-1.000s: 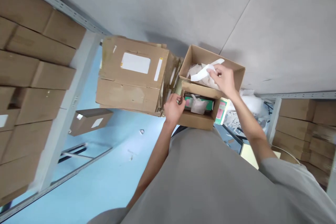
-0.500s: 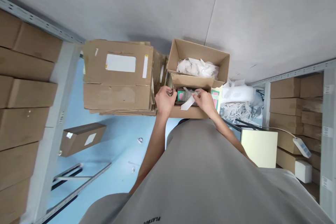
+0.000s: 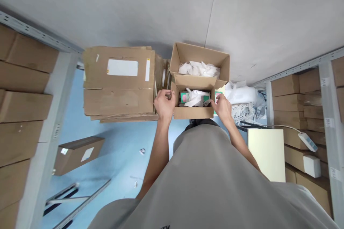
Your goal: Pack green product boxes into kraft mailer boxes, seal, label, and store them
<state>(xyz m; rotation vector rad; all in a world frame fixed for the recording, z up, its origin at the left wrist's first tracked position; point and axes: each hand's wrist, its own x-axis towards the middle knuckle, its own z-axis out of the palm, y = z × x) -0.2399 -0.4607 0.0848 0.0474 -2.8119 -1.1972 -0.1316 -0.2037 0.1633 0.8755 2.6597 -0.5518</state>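
Observation:
A small open cardboard box [image 3: 192, 113] sits in front of me, holding a green packet [image 3: 184, 97] and crumpled white paper [image 3: 195, 97]. My left hand [image 3: 164, 105] is closed on the box's left side flap. Fingers curled, my right hand [image 3: 222, 107] grips the right side flap. Behind it stands a larger open carton [image 3: 199, 53] with white paper scraps [image 3: 199, 69] inside.
A stack of flattened cardboard [image 3: 119, 82] lies to the left of the boxes. Shelves of brown cartons [image 3: 23, 96] line the left, and more cartons [image 3: 295, 93] the right. White packing waste [image 3: 243, 96] and a cream cabinet [image 3: 266, 152] sit at the right. One carton [image 3: 77, 154] lies on the blue floor.
My right hand left the paper in the far carton, dropped a paper strip into the small box, then moved to its right flap. The left hand stayed on the left flap.

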